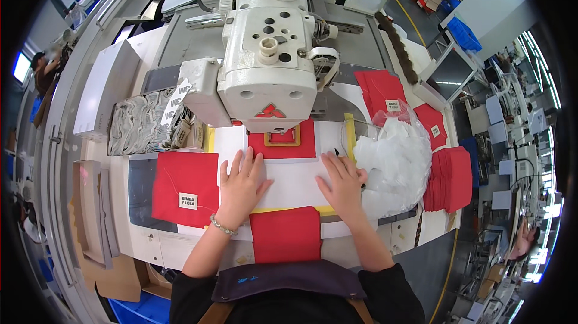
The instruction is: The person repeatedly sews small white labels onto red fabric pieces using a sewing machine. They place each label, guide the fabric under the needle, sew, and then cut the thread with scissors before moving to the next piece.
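A white sheet [289, 185] with yellow edges lies beneath the white sewing machine head [265, 65]. On it a red fabric piece [283, 152] sits under a small yellow frame [282, 141]. My left hand [239, 186] rests on the sheet just below that fabric's left corner, fingers spread, holding nothing. My right hand [341, 185] lies near the right corner, first fingers extended, with a small black tool [363, 186] partly hidden in its outer fingers. A red stack [286, 236] lies between my forearms, and a red piece with a pale label [183, 176] lies left.
A tray of pale labels [135, 122] and a long white box [105, 86] stand left. A plastic bag of white material [391, 173], more red stacks [445, 182] and a screen [451, 71] are right. Another person [45, 71] is at the far left.
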Motion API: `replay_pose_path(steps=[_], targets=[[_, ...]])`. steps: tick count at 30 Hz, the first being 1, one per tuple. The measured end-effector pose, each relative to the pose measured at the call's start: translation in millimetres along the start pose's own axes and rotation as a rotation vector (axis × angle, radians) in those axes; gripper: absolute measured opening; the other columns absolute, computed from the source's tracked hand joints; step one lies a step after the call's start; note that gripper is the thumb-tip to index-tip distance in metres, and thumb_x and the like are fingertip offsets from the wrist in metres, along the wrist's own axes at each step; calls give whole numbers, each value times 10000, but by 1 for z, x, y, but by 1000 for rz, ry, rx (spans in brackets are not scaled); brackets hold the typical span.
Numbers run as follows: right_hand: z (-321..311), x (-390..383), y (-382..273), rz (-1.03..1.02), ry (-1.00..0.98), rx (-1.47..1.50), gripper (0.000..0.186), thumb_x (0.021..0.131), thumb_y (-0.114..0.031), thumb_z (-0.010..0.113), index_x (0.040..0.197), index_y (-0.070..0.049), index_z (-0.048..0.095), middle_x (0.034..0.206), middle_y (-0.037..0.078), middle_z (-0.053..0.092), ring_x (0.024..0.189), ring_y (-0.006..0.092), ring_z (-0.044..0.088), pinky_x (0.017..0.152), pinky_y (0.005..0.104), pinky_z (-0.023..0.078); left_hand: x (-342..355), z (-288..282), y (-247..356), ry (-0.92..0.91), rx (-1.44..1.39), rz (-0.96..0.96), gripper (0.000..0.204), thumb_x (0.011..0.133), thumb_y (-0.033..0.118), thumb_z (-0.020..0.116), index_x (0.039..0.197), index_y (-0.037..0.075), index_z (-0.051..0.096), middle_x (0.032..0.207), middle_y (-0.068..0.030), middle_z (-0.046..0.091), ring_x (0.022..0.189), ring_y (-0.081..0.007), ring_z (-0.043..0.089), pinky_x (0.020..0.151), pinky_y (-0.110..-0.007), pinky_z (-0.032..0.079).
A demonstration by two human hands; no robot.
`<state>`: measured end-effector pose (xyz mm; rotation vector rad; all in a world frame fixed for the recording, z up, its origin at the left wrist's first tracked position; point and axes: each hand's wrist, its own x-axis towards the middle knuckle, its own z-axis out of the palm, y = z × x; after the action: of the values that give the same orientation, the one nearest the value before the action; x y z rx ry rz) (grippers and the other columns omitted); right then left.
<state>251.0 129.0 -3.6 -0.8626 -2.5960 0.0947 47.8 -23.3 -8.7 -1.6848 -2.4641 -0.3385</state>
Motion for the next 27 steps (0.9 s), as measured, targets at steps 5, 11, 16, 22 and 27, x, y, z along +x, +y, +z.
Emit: replay_pose_path(steps=[5,11,16,22,27], targets=[[-33,-1,51,182,88,-106,261,782,-122,718,1039,-146,680,1035,-39,651,1062,161,540,872,417,271,1,-2,0,6,8,11,600,835,434,686,1325,109,566,1402,-98,517,1306,-272,455,1084,-503,253],[-61,-9,63,250,-64,70,131,755,-91,729,849,-166,678,880,-54,657,955,149,567,869,413,266,1,-2,-1,9,30,25,597,845,438,669,1326,103,558,1392,-104,514,1296,-269,463,1080,-489,256],[-83,-19,59,300,-93,-12,152,735,-82,738,867,-143,694,871,-28,664,993,176,562,919,418,254,1,-3,0,-18,-22,-4,591,841,399,686,1339,110,556,1412,-98,514,1304,-276,457,1100,-508,228],[-100,-35,70,286,-106,-107,166,745,-80,731,893,-145,698,908,-25,668,1054,181,549,931,438,264,-1,-1,-3,-5,7,9,589,854,424,667,1346,121,554,1407,-105,522,1297,-269,474,1105,-481,219],[-82,-31,80,190,-82,-99,249,774,-126,722,1020,-156,693,1073,-21,650,1094,178,535,937,452,273,0,0,-2,2,-2,20,596,857,427,661,1352,115,547,1411,-110,516,1297,-275,471,1100,-488,230]])
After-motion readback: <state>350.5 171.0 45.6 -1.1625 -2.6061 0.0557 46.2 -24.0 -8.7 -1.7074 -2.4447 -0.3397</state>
